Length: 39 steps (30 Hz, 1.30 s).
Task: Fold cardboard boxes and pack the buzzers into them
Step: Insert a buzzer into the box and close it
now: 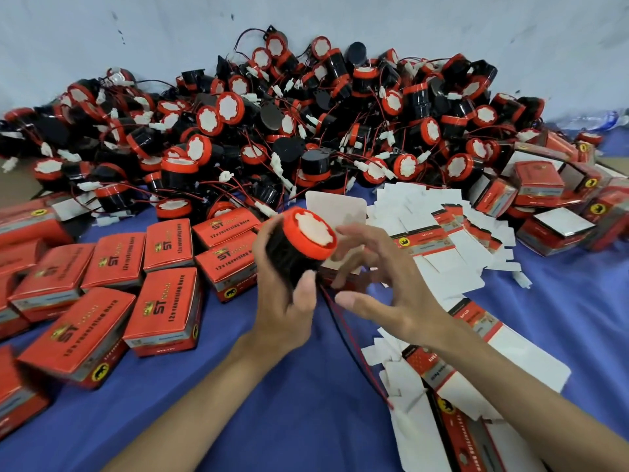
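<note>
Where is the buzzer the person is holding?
Head view, centre: the black buzzer with red cap is in the left hand, right of the closed red cardboard boxes.

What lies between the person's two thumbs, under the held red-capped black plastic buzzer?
Head view: thin red and black wires from the buzzer, over blue cloth.

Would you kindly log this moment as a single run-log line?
left hand: grips buzzer | right hand: open, beside buzzer | buzzer wires: hang toward blue cloth | box flap: upright behind buzzer
</note>
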Each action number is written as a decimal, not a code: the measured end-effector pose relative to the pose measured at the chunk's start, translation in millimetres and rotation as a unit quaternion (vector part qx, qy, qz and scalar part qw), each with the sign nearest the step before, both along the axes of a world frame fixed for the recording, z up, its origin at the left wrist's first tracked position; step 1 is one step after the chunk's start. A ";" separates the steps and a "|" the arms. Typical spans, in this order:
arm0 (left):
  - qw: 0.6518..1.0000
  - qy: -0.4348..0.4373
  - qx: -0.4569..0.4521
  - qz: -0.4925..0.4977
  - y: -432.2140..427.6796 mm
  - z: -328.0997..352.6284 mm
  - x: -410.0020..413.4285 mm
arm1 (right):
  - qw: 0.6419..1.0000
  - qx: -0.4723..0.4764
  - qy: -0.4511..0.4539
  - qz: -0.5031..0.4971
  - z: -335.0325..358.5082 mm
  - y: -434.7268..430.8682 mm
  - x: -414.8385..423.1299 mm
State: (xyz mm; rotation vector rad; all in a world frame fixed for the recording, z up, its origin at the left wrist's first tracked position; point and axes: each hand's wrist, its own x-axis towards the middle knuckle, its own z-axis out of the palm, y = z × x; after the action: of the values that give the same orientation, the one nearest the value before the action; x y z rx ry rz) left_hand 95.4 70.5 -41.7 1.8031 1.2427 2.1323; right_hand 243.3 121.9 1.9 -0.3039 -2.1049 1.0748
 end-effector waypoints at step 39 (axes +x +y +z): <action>0.997 -0.016 0.024 -0.065 5.4 -3.7 -25.3 | 0.767 -0.577 0.191 0.204 1.9 10.9 -4.5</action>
State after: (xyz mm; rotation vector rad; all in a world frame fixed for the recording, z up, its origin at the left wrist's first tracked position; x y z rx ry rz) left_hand 70.2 76.0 -45.4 1.8070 1.0447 2.1289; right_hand 238.8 132.8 3.8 -0.1521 -0.9107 2.3874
